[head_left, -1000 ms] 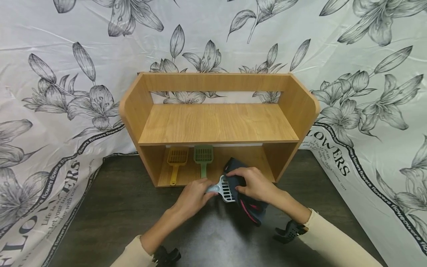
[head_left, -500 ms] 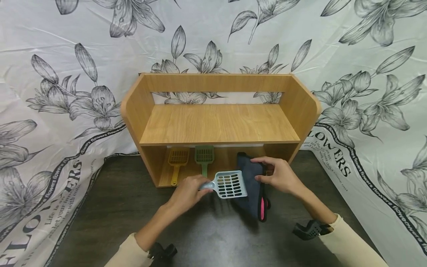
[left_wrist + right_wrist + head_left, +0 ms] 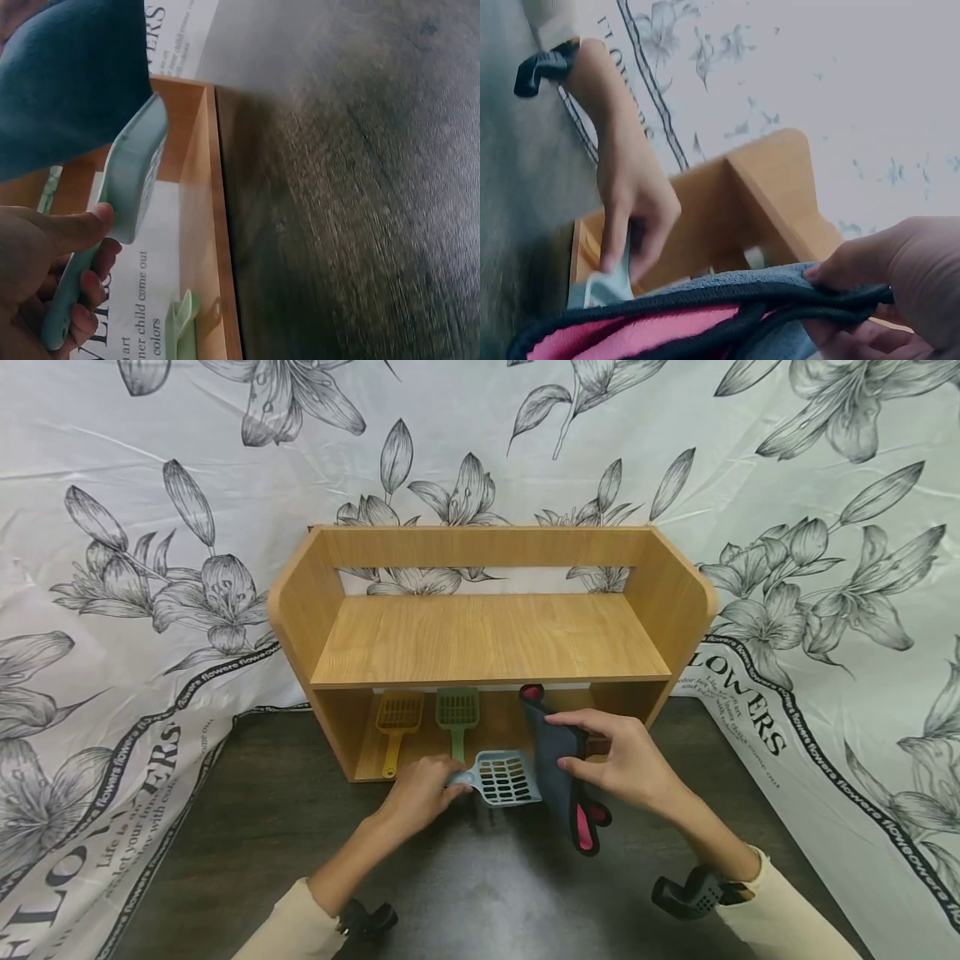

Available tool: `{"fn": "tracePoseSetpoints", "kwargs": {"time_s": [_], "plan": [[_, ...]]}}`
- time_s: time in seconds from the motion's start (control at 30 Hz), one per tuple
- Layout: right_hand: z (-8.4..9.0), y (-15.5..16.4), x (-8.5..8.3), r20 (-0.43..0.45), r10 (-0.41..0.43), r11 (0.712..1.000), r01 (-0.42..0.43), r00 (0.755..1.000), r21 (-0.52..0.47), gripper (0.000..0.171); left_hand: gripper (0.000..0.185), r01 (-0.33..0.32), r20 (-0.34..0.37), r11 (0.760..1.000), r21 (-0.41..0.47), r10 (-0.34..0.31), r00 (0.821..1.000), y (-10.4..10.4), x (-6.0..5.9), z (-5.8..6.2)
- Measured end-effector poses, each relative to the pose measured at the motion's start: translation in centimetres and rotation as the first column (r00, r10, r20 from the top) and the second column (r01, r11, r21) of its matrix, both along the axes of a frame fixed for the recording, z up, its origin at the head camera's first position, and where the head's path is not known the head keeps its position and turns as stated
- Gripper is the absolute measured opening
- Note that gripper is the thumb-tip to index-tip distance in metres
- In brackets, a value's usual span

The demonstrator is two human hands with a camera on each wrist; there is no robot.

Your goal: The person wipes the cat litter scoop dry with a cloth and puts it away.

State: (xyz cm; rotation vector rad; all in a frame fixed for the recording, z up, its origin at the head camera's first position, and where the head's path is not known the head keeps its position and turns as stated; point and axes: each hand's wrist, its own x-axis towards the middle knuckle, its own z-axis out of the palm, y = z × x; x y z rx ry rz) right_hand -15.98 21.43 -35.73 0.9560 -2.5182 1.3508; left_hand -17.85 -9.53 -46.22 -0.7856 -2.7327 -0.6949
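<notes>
In the head view my left hand [image 3: 420, 793] grips a light blue slotted litter scoop [image 3: 504, 779] by its handle, the head pointing right in front of the lower shelf. My thumb lies along the handle in the left wrist view, where the scoop [image 3: 135, 172] appears side-on. My right hand [image 3: 630, 760] pinches a folded dark blue-grey cloth [image 3: 553, 760] with black edging and pink inside. This cloth hangs just right of the scoop's head; whether they touch I cannot tell. From the right wrist, the cloth's pink fold [image 3: 652, 330] faces the camera.
A two-tier wooden shelf [image 3: 487, 639] stands at the back of the dark table [image 3: 480, 893]. In its lower compartment lie a yellow scoop [image 3: 397, 714] and a green scoop [image 3: 457, 706], left of the cloth. A flower-printed sheet [image 3: 172, 635] covers the surroundings.
The cloth, earlier over the scoop's head, has moved right with my right hand, uncovering the slots. It has since turned more upright. My left hand and the scoop have shifted slightly left.
</notes>
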Motion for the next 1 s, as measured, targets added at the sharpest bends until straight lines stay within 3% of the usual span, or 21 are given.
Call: {"fn": "tracePoseSetpoints", "kwargs": {"time_s": [0.17, 0.33, 0.53, 0.8, 1.0], "plan": [[-1.3, -2.6, 0.0, -0.027, 0.035, 0.999, -0.034, 0.999, 0.029, 0.056, 0.017, 0.035, 0.022, 0.999, 0.024, -0.036, 0.999, 0.7, 0.4, 0.2], [-3.8, -4.4, -0.9, -0.043, 0.039, 0.989, -0.032, 0.998, 0.144, 0.056, 0.017, 0.084, 0.057, 0.994, 0.068, -0.087, 0.995, 1.5, 1.0, 0.4], [-5.9, -4.7, -1.9, -0.028, 0.04, 0.974, -0.032, 0.999, 0.226, 0.052, 0.019, 0.102, 0.035, 0.989, 0.111, -0.107, 0.994, 1.8, 1.5, 0.7], [-6.0, -2.8, -2.5, -0.109, -0.045, 0.954, 0.076, 0.993, 0.291, 0.051, 0.02, 0.09, -0.014, 0.987, 0.136, -0.089, 0.996, 1.5, 1.7, 0.8], [-5.1, -0.4, -2.4, -0.075, -0.129, 0.949, 0.144, 0.989, 0.279, 0.051, 0.022, 0.098, -0.021, 0.986, 0.134, -0.096, 0.995, 1.2, 1.7, 0.9]]}}
